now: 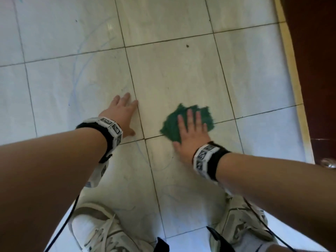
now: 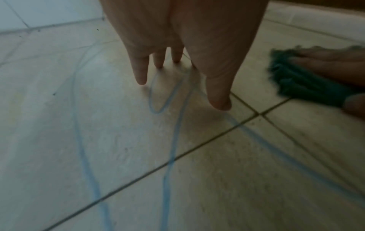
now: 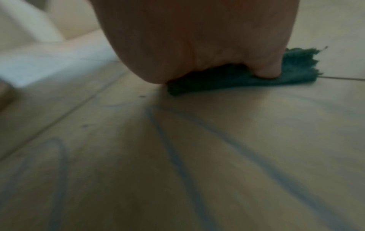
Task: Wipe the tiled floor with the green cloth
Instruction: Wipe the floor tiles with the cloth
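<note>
While we crouch over the floor [image 1: 174,73], our shoes [image 1: 101,231] sit nearest, planted apart on either side of the tile being cleaned, probably to leave the working patch free. Blue scribbles [image 2: 169,156] loop across the near tiles and run out to the left; we judge these to be what the wiping is meant to lift. Farther out, our left hand [image 1: 121,115] lies flat on the bare floor, fingers [image 2: 141,75] straight and spread, holding nothing; it seems to be there to prop our weight. To its right, well apart, our right hand [image 1: 190,135] presses the cloth [image 1: 174,124] against the floor, palm down with fingers straight on top of it, not curled round it. That flat press likely spreads the force so the whole bunched cloth rubs the tile. It lies just across a grout line, its frayed far edge poking out past the fingertips. Beyond, a dark speck [image 1: 187,46] sits on the far tile, and a wooden door [image 1: 316,70] stands at the far right.
</note>
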{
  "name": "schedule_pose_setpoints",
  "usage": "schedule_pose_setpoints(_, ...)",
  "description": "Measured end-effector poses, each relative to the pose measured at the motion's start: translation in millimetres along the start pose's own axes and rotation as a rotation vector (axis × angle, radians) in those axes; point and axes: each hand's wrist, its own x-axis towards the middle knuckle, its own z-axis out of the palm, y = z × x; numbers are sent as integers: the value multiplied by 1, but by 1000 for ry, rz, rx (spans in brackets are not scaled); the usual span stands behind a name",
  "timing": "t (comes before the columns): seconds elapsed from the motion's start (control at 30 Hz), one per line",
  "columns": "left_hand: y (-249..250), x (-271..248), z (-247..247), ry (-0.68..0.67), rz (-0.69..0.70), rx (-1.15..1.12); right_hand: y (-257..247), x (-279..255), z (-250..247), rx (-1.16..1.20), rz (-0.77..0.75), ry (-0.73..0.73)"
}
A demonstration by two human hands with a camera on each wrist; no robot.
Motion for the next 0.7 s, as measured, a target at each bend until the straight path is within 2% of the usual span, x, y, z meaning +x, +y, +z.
schedule_pose_setpoints(0.1,-3,0,13,-6,0,3,-60,2,10,-110,-263,-25)
schedule_pose_setpoints(0.17,-2,1,16,10,-3,-6,-70,3,12,-152,-314,-12)
schedule_pose_setpoints(0.23,0,2,16,-1,5,-23,-51,-2,14,-156,-303,-10)
schedule_pose_setpoints(0.3,0,2,14,-13,5,-28,-8,-9,19,-93,-150,4)
schedule_pose_setpoints(0.33,0,1,13,-18,2,-32,20,-12,20,-32,-8,21)
schedule_pose_setpoints(0.43,1,2,12,-19,-1,-40,111,-15,13,264,545,41)
schedule_pose_setpoints(0.5,0,3,13,-20,-2,-54,151,-12,6,427,792,49)
schedule_pose_setpoints(0.6,-3,3,13,-26,0,-53,142,-2,7,455,856,108)
schedule_pose_setpoints(0.63,-3,3,13,-29,3,-54,127,-3,8,448,832,117)
schedule_pose_setpoints(0.7,-3,3,12,-23,1,-60,88,-6,11,376,679,92)
